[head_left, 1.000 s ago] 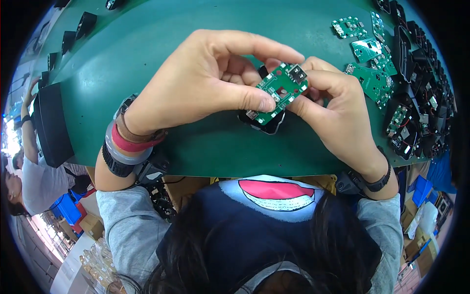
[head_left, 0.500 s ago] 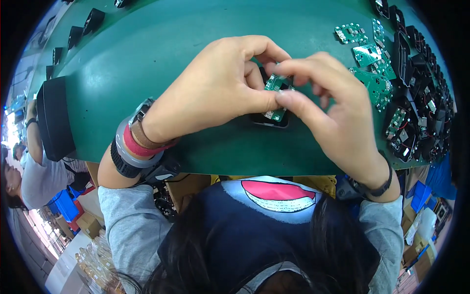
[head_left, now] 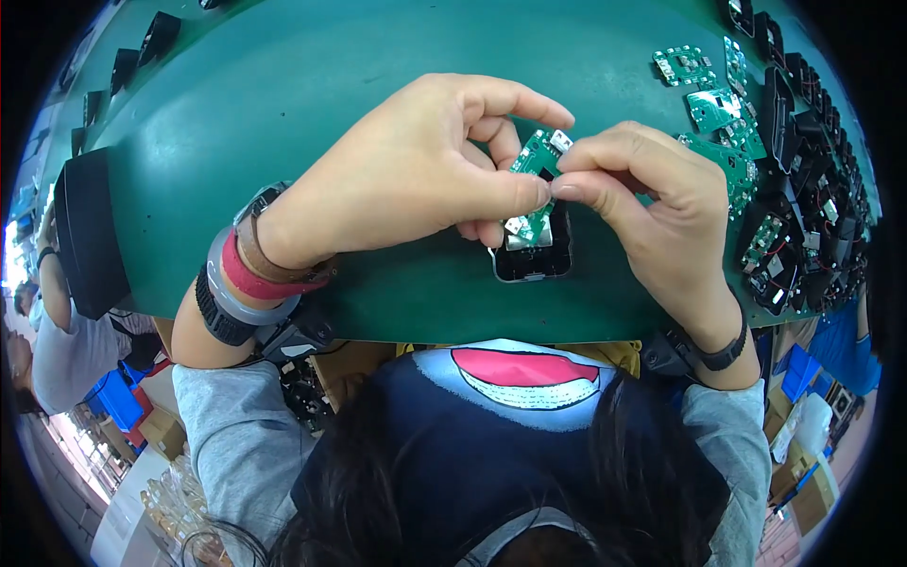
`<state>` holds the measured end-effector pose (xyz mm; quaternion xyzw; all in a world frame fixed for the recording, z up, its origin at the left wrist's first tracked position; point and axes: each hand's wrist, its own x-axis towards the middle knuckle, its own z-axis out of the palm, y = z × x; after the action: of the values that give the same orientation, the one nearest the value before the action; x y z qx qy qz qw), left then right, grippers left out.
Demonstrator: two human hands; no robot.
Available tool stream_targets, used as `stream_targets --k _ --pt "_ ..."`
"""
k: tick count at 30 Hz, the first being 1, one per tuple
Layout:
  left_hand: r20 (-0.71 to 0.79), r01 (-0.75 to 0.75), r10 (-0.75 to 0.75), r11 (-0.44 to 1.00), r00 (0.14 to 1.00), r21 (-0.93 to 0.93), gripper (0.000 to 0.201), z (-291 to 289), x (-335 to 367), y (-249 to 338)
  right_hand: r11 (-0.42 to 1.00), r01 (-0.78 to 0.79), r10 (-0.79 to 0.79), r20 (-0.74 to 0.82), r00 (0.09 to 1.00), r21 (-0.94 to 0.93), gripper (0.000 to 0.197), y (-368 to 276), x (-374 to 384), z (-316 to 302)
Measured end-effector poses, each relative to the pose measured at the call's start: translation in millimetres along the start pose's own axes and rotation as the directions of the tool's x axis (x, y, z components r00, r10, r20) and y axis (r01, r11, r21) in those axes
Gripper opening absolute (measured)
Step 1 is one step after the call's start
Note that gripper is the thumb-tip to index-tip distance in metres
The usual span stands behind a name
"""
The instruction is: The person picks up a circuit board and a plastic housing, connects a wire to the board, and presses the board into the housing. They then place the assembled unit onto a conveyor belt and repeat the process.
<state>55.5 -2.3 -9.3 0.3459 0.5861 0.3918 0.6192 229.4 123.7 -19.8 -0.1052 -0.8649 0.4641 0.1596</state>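
Note:
A green circuit board (head_left: 531, 175) with a white connector at its upper corner is tilted between my hands. My left hand (head_left: 444, 170) grips it, thumb on the near face and fingers behind its left edge. At its right edge, the thumb and forefinger of my right hand (head_left: 657, 194) are pinched close together; whatever they hold is too small or hidden to tell. Under the board lies an open black housing (head_left: 559, 260) on the green table, with a silvery part inside, partly covered by the board and my left fingers.
Several loose green circuit boards (head_left: 713, 109) lie at the right. Beside them are many black housings (head_left: 803, 227) with boards and wires. A large black case (head_left: 90, 231) stands at the left edge, with smaller black pieces (head_left: 159, 38) beyond it. Another person (head_left: 80, 345) is at far left.
The board has lifted and turned, its white connector now showing. More of the black housing is uncovered below. My right fingers have closed into a pinch at the board's edge.

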Motion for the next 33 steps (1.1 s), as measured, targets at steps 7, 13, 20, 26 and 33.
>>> stream_targets --k 7,13,20,26,33 --pt "0.127 -0.08 0.101 0.984 0.987 -0.162 0.071 0 1 -3 0.997 -0.048 0.047 0.009 0.999 0.068 0.011 1 -5 1" --pt "-0.011 -0.082 0.083 0.996 0.997 0.034 0.074 7 -4 1 0.991 -0.122 0.12 0.035 0.992 0.054 0.032 -8 -2 -4" --pt "-0.078 -0.132 0.136 0.989 0.988 0.061 0.073 14 -5 0 0.999 0.018 -0.016 0.041 0.999 -0.042 0.046 -3 -3 -5" --pt "-0.087 -0.291 0.332 0.905 0.939 0.31 0.071 18 -4 -7 0.981 0.089 -0.08 0.059 0.995 -0.172 0.049 -7 1 -5" --pt "-0.026 -0.244 0.259 0.933 0.965 0.265 0.075 10 -8 -7 0.98 -0.13 0.141 -0.069 0.988 0.15 0.058 2 9 1"
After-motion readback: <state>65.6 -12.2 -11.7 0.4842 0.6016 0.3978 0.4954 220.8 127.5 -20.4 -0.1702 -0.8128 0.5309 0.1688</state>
